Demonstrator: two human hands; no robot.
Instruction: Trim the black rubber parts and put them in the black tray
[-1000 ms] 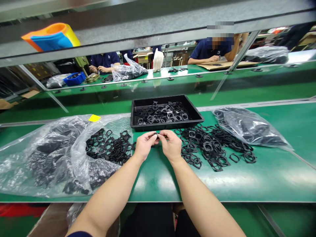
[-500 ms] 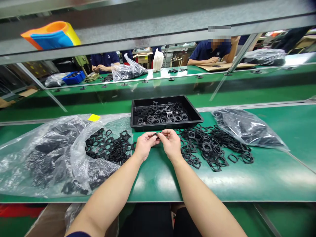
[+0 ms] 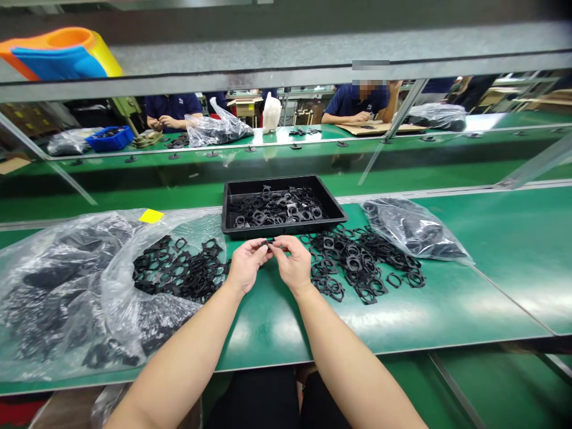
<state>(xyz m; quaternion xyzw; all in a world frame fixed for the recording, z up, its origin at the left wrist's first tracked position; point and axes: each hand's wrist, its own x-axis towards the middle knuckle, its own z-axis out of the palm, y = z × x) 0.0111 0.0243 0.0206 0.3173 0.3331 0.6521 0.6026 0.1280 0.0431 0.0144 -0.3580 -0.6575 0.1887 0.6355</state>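
Observation:
My left hand [image 3: 246, 263] and my right hand [image 3: 292, 261] meet just in front of the black tray, both closed on one small black plastic part [image 3: 267, 242]. My fingers cover most of it, so its full outline is hidden. The black tray [image 3: 286, 229] holds many flat black parts with round openings. To the right of my hands lies a loose pile of black ring parts [image 3: 353, 262] on the green table. On the left, black frame parts [image 3: 179, 268] spill from the mouth of a clear plastic bag [image 3: 117, 286].
A second clear bag [image 3: 413, 229] of black parts lies at the right. A yellow sticky note [image 3: 151, 215] rests on the left bag. Behind the tray runs a metal-framed divider, and people sit at the bench beyond. Overhead is a shelf holding an orange, blue and yellow object [image 3: 67, 55].
The view has turned slightly to the right, so everything sits further left. My hands stay together on the black part; my right fingers have shifted a little around it.

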